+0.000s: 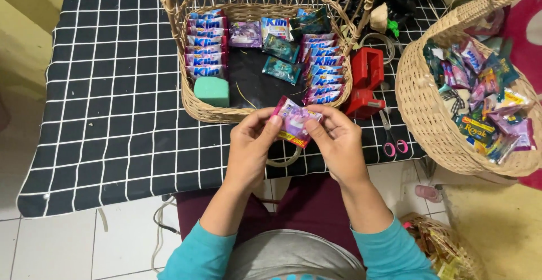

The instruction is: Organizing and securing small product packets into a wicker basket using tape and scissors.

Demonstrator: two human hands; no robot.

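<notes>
Left hand (252, 139) and right hand (334, 139) both pinched purple sachet (294, 120), fingers closed on its edges, above desk (113, 116), near basket (220, 113).

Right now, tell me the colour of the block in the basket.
Green foam block, seen in the head view.

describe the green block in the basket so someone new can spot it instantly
Start at the open wicker basket standing on the black grid-patterned cloth. Go to its near left corner, just below the left-hand row of small sachets. There sits the mint-green foam block, the only plain, unprinted, solid chunk among glossy printed packets.
</notes>
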